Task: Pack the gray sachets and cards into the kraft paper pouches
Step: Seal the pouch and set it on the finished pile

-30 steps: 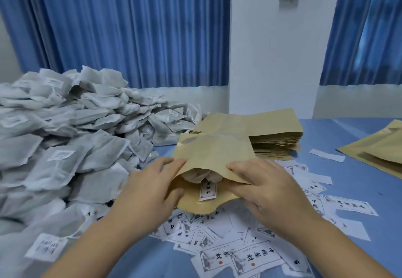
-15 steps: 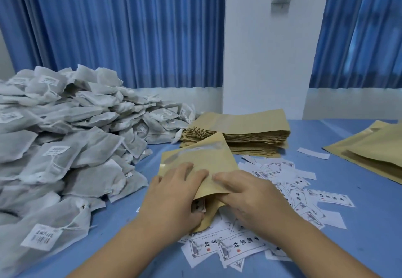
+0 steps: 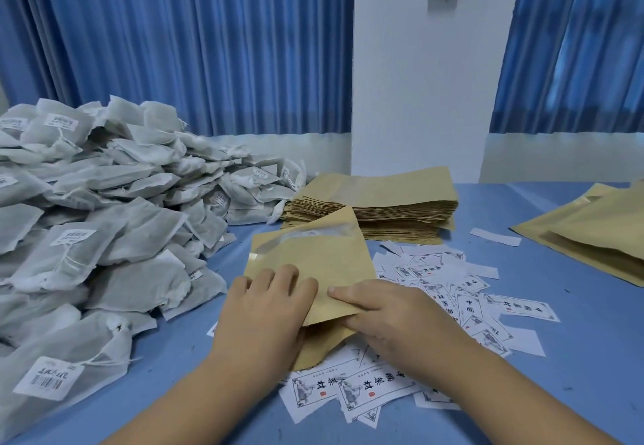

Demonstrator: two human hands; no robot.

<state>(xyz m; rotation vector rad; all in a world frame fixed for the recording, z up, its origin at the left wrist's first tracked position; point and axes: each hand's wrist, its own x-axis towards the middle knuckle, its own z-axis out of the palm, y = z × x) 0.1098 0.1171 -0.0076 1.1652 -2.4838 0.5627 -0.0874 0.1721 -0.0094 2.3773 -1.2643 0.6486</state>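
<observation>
Kraft-brown under both hands: holding down the kraft paper pouch [image 3: 313, 260] on the blue table [image 3: 575, 357], with its clear window strip turned away and its open mouth facing the body. Laying the left hand [image 3: 265, 312] over the pouch's near left corner, fingers bent lightly on the top face, thumb hidden, so impossible to tell whether pinching or only pressing. Pinching the upper flap at the mouth with the right hand [image 3: 397, 319], forefinger on top and another finger tucked beneath the flap's edge. Showing the lower flap below, lying on the scattered cards [image 3: 369, 389], spread over the table under and to the right of the pouch. Sitting just beside the heap of gray sachets [image 3: 104, 235] at the left, near the flat stack of pouches [image 3: 383, 197] behind, and well apart from the further pouches [image 3: 599, 235] at the far right. Facing blue curtains [image 3: 209, 44] and a white wall [image 3: 418, 78] beyond.
</observation>
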